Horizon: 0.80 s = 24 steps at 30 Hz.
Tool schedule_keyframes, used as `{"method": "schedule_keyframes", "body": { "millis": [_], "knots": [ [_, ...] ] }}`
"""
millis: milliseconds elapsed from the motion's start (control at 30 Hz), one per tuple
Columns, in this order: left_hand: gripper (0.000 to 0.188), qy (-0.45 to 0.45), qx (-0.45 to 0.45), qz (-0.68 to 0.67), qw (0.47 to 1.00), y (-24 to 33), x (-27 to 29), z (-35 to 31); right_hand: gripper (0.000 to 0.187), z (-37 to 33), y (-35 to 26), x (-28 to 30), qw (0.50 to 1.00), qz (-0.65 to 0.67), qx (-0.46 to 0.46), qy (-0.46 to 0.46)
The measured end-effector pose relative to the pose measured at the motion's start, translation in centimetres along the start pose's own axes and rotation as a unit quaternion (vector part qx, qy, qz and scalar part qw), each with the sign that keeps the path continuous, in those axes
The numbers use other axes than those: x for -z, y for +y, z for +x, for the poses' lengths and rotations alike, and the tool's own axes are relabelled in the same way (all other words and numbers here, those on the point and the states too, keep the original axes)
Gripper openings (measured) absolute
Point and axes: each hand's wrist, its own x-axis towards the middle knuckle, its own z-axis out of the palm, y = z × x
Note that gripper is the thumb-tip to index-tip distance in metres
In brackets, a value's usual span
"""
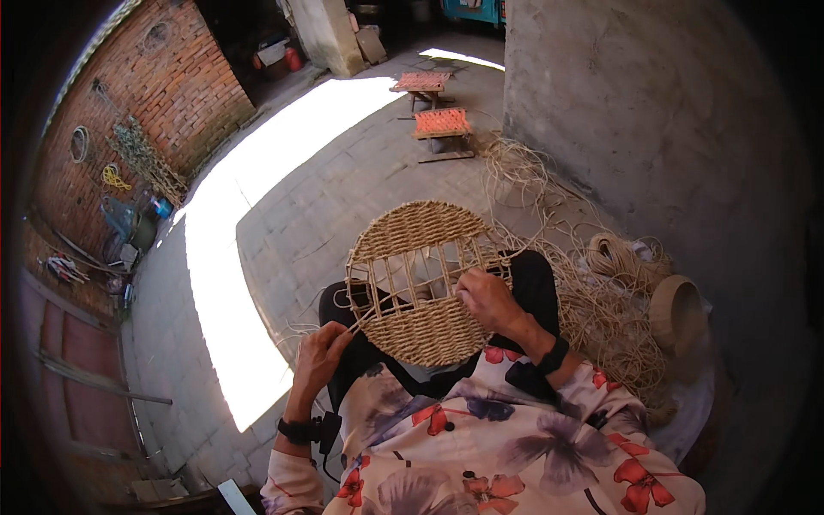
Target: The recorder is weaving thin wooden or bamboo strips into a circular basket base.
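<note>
A round woven panel (425,330) of tan straw cord rests across my knees. Its far and near parts are densely woven, while bare cords span an open band in the middle. At the panel's left edge, my left hand (319,356) is closed in a pinch on a strand of cord (356,323) that runs to the rim. My right hand (489,300) is closed at the right side of the open band, with its fingers on the near woven part. Its fingertips are partly hidden, and any strand between them is too small to make out.
Loose tan cord (592,318) lies heaped on the right, with a coiled bundle (614,257) and a round tan container (678,313) beside it. Ahead stand two low stools (442,123) (422,81) with red woven seats. A grey wall (644,112) rises at right.
</note>
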Motion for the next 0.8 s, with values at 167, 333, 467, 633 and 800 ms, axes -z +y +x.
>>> {"method": "schedule_keyframes", "body": {
  "millis": [167,333,467,633,800],
  "knots": [
    [0.019,-0.004,0.083,-0.209,0.974,-1.8,0.1,-0.1,0.006,0.8,1.0,-0.3,0.999,-0.024,-0.001,-0.039],
    [0.013,0.033,0.116,-0.524,0.843,-5.9,-0.3,-1.7,0.005,0.6,0.4,-0.6,0.996,-0.074,-0.012,-0.042],
    [0.016,-0.001,0.132,-0.605,0.785,-6.5,-0.5,-3.0,0.010,0.2,-0.1,-0.8,0.997,-0.076,-0.020,-0.001],
    [0.024,-0.048,0.171,-0.261,0.949,-1.8,1.7,-0.7,0.006,-0.3,-0.2,-1.7,0.995,-0.082,-0.031,0.040],
    [0.029,0.064,-0.193,0.209,0.957,-0.1,0.0,2.1,0.005,-0.5,-0.6,-2.0,0.994,-0.082,-0.035,0.055]
  ]
}}
